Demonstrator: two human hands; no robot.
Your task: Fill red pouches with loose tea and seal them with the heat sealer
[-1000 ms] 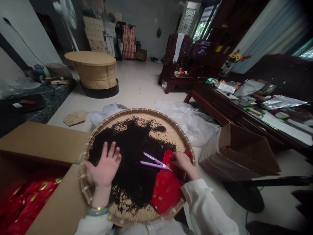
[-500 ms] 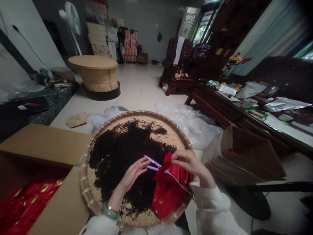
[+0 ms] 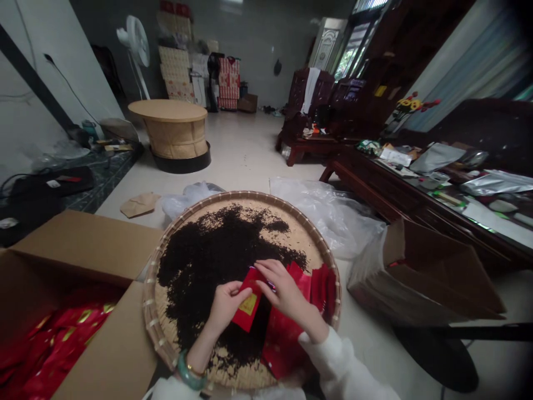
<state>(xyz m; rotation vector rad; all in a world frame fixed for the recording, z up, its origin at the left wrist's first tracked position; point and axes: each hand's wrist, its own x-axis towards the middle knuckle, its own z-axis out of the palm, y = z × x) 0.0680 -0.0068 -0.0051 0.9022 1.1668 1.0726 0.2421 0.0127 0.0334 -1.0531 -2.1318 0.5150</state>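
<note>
A small red packet (image 3: 245, 320) with a yellow label is held upright over the tea-like dark dried leaves (image 3: 200, 261). My left hand (image 3: 227, 305) pinches its left side between thumb and fingers. At the packet's upper right edge, my right hand (image 3: 283, 290) grips the top corner with thumb and fingertips. Behind the right fingers shows a sliver of a purple tong-like tool (image 3: 270, 285); most of it is hidden. More red packets (image 3: 322, 283) stand at the right side of the round woven bamboo tray (image 3: 151, 311), and a larger red bag (image 3: 281, 344) lies below my right wrist.
On the left stands an open cardboard box (image 3: 104, 344) with red packets (image 3: 62, 344) inside. To the right is another carton (image 3: 437, 272). Clear plastic sheeting (image 3: 328, 216) lies on the floor beyond the tray. A dark wooden table (image 3: 375, 189) holds clutter.
My right hand has moved left from the red packets at the tray's right side. A red packet is now held between both hands; the left hand has closed from spread fingers. The purple tool is mostly covered.
</note>
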